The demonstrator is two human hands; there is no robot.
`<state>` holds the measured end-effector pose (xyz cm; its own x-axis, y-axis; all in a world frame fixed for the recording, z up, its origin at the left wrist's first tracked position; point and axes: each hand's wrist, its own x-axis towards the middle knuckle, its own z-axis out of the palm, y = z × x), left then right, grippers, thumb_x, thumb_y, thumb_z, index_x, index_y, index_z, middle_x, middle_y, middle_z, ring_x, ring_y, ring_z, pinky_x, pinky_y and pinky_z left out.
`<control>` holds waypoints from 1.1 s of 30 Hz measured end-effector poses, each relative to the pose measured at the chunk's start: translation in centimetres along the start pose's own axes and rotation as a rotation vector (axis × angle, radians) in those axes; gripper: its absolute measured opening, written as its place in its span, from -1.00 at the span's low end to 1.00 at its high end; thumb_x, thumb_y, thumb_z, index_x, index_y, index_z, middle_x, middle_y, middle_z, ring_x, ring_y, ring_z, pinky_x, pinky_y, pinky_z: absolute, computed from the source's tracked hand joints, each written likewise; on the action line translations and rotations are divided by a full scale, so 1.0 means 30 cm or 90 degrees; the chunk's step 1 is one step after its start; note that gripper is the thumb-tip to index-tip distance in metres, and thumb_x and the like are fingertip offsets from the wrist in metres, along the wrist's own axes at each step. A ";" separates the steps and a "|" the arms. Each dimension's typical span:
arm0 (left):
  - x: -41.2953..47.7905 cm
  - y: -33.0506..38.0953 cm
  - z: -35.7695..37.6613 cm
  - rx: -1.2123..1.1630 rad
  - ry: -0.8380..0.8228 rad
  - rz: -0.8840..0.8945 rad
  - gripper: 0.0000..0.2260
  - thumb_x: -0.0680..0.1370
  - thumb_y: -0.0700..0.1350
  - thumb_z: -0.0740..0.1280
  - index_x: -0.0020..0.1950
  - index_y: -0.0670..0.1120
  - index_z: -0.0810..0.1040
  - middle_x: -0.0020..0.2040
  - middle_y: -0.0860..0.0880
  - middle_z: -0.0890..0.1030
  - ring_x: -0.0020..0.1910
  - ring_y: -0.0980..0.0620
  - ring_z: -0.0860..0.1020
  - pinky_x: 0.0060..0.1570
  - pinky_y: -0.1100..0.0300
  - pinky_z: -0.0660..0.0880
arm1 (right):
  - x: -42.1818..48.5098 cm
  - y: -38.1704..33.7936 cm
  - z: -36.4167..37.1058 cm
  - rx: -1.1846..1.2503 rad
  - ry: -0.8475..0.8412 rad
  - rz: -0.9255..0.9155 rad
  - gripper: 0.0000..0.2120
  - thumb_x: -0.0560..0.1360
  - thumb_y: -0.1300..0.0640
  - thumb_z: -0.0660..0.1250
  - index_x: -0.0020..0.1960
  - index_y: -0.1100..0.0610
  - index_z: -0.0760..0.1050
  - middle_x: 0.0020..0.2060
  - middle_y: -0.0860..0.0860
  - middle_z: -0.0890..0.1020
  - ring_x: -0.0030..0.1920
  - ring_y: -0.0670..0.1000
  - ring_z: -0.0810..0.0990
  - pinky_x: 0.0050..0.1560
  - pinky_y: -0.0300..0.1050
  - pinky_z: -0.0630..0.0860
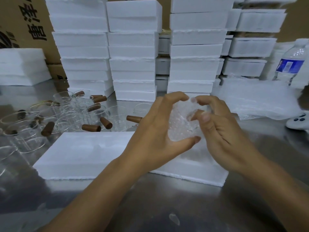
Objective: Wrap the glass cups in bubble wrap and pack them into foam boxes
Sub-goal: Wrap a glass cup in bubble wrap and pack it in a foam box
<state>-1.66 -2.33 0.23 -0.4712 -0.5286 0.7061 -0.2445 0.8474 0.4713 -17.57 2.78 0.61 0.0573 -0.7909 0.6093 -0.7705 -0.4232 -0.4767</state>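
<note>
A glass cup covered in bubble wrap point(181, 124) is held between both hands above the table. My left hand point(157, 131) cups it from the left, thumb under it and fingers curled over the top. My right hand point(219, 129) grips it from the right, with fingertips pressing the wrap at the top. Below the hands lies a white foam box point(197, 168), mostly hidden by them. A second foam piece point(83, 154) lies flat to its left. Several bare glass cups point(70, 114) with brown wooden handles point(91, 127) crowd the left of the steel table.
Tall stacks of white foam boxes point(133, 52) stand behind. A pile of bubble wrap sheets point(255, 97) lies at the right, with a water bottle point(291, 62) behind it and a white controller point(299, 122) beside. Cardboard boxes point(25, 22) and foam sheets point(21, 67) stand far left.
</note>
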 end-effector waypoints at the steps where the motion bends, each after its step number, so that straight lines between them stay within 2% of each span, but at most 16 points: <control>1: -0.003 -0.001 0.003 0.016 -0.008 0.010 -0.42 0.34 0.19 0.42 0.26 0.24 0.21 0.15 0.14 0.42 0.04 0.21 0.45 -0.09 0.35 0.47 | 0.000 0.006 0.001 -0.019 -0.005 -0.007 -0.54 0.46 -0.42 -0.24 -0.17 -0.40 0.42 0.15 -0.33 0.35 0.27 -0.26 0.27 0.26 -0.19 0.23; 3: -0.006 -0.002 0.009 0.045 -0.030 0.018 -0.46 0.35 0.21 0.39 0.24 0.22 0.24 0.17 0.11 0.43 0.05 0.21 0.43 -0.08 0.36 0.46 | 0.001 0.014 0.001 -0.047 -0.010 -0.009 -0.53 0.46 -0.42 -0.26 -0.20 -0.37 0.40 0.21 -0.25 0.37 0.28 -0.27 0.25 0.30 -0.15 0.18; 5: -0.005 -0.003 0.013 0.056 -0.038 0.011 -0.52 0.35 0.23 0.39 0.18 0.22 0.27 0.12 0.12 0.42 0.02 0.24 0.40 -0.09 0.43 0.42 | 0.004 0.013 -0.005 -0.049 -0.005 -0.002 -0.50 0.45 -0.43 -0.28 -0.21 -0.38 0.42 0.18 -0.29 0.38 0.25 -0.35 0.25 0.29 -0.31 0.08; 6: -0.003 -0.004 0.013 0.054 -0.028 0.005 -0.55 0.35 0.23 0.40 0.13 0.23 0.28 0.09 0.12 0.41 0.01 0.26 0.39 -0.10 0.48 0.37 | 0.005 0.008 -0.009 -0.026 0.008 0.007 -0.51 0.46 -0.43 -0.26 -0.19 -0.39 0.43 0.15 -0.31 0.40 0.24 -0.33 0.29 0.27 -0.33 0.10; 8: 0.001 -0.006 0.008 0.042 0.013 -0.009 -0.58 0.34 0.19 0.45 0.04 0.24 0.29 0.03 0.12 0.42 0.00 0.32 0.39 -0.11 0.55 0.31 | 0.005 -0.001 -0.015 0.042 0.072 0.011 -0.60 0.53 -0.32 -0.15 -0.10 -0.36 0.46 0.09 -0.26 0.47 0.18 -0.23 0.42 0.18 -0.29 0.28; 10: 0.004 -0.008 -0.001 0.015 0.049 -0.037 -0.64 0.32 0.17 0.46 -0.06 0.24 0.31 -0.03 0.14 0.43 -0.03 0.34 0.40 -0.12 0.56 0.30 | 0.006 -0.007 -0.025 0.100 0.149 0.023 -0.70 0.57 -0.20 -0.05 -0.01 -0.25 0.45 0.03 -0.22 0.52 0.11 -0.24 0.48 0.08 -0.38 0.36; 12: 0.007 -0.012 -0.010 -0.027 0.073 -0.077 -0.67 0.30 0.19 0.46 -0.13 0.24 0.33 -0.07 0.15 0.43 -0.07 0.34 0.41 -0.14 0.55 0.30 | 0.012 -0.008 -0.035 0.172 0.178 0.093 -0.76 0.57 -0.21 0.05 0.03 -0.19 0.45 0.00 -0.22 0.54 0.05 -0.27 0.51 0.03 -0.42 0.40; 14: 0.013 -0.018 -0.017 -0.072 0.097 -0.121 -0.67 0.26 0.25 0.45 -0.17 0.25 0.34 -0.07 0.16 0.44 -0.08 0.29 0.44 -0.15 0.49 0.33 | 0.020 -0.003 -0.037 0.245 0.170 0.188 -0.76 0.54 -0.17 0.12 0.01 -0.09 0.49 -0.08 -0.18 0.58 -0.08 -0.25 0.57 -0.03 -0.34 0.47; 16: 0.018 -0.026 -0.020 -0.120 0.120 -0.151 -0.68 0.23 0.27 0.43 -0.19 0.25 0.36 -0.07 0.15 0.46 -0.07 0.20 0.50 -0.13 0.35 0.39 | 0.027 0.005 -0.029 0.309 0.147 0.263 -0.80 0.58 -0.03 0.14 -0.07 0.00 0.50 -0.22 -0.12 0.61 -0.28 -0.16 0.60 -0.16 -0.29 0.46; 19: 0.020 -0.037 -0.020 -0.142 0.127 -0.158 -0.68 0.23 0.23 0.47 -0.22 0.23 0.37 -0.06 0.12 0.48 -0.02 0.08 0.54 -0.07 0.18 0.48 | 0.029 0.000 -0.012 0.378 0.121 0.292 -0.74 0.62 0.02 0.09 -0.16 0.02 0.47 -0.34 -0.05 0.63 -0.39 -0.07 0.56 -0.23 -0.19 0.43; 22: 0.021 -0.042 -0.026 -0.130 0.100 -0.177 -0.68 0.24 0.21 0.52 -0.26 0.25 0.38 -0.11 0.14 0.48 -0.10 0.17 0.52 -0.13 0.32 0.41 | 0.028 -0.004 -0.006 0.422 0.114 0.309 -0.74 0.61 -0.02 0.09 -0.13 0.07 0.46 -0.36 -0.03 0.65 -0.39 -0.06 0.57 -0.23 -0.14 0.45; 24: 0.020 -0.044 -0.035 -0.129 0.055 -0.192 -0.70 0.23 0.26 0.50 -0.28 0.27 0.40 -0.15 0.17 0.47 -0.20 0.26 0.47 -0.20 0.38 0.35 | 0.028 -0.002 -0.006 0.434 0.114 0.323 -0.74 0.59 -0.01 0.14 -0.13 0.11 0.47 -0.41 -0.03 0.63 -0.40 -0.07 0.57 -0.22 -0.12 0.46; 27: 0.019 -0.045 -0.050 -0.095 -0.024 -0.189 -0.77 0.22 0.30 0.39 -0.29 0.26 0.42 -0.17 0.21 0.49 -0.24 0.29 0.45 -0.21 0.36 0.32 | 0.030 0.006 -0.010 0.434 0.115 0.340 -0.83 0.56 0.10 0.23 -0.18 0.12 0.46 -0.50 -0.05 0.58 -0.44 -0.07 0.54 -0.17 0.00 0.44; 29: 0.018 -0.051 -0.063 -0.050 -0.057 -0.174 -0.74 0.22 0.31 0.38 -0.30 0.20 0.44 -0.21 0.22 0.51 -0.27 0.32 0.44 -0.24 0.44 0.32 | 0.030 0.009 -0.016 0.426 0.095 0.346 -0.86 0.54 0.16 0.25 -0.19 0.13 0.46 -0.53 -0.03 0.56 -0.46 -0.07 0.52 -0.18 0.02 0.41; 31: 0.020 -0.061 -0.080 -0.020 -0.087 -0.168 -0.71 0.21 0.31 0.39 -0.29 0.15 0.48 -0.17 0.19 0.56 -0.20 0.34 0.47 -0.20 0.53 0.33 | 0.029 0.011 -0.021 0.410 0.055 0.341 -0.88 0.53 0.17 0.27 -0.19 0.13 0.46 -0.53 -0.01 0.56 -0.46 -0.06 0.51 -0.21 -0.03 0.40; 33: 0.021 -0.074 -0.100 -0.034 -0.108 -0.189 -0.68 0.19 0.31 0.42 -0.32 0.11 0.51 -0.14 0.18 0.59 -0.11 0.31 0.52 -0.10 0.53 0.36 | 0.027 0.013 -0.021 0.385 0.016 0.335 -0.88 0.52 0.15 0.27 -0.19 0.13 0.46 -0.51 0.00 0.57 -0.46 -0.06 0.51 -0.24 -0.10 0.41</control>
<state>1.14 -4.69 1.23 -0.5219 -0.7322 0.4375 -0.3493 0.6514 0.6736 -18.23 2.24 1.31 -0.2373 -0.9463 0.2196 -0.2149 -0.1693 -0.9618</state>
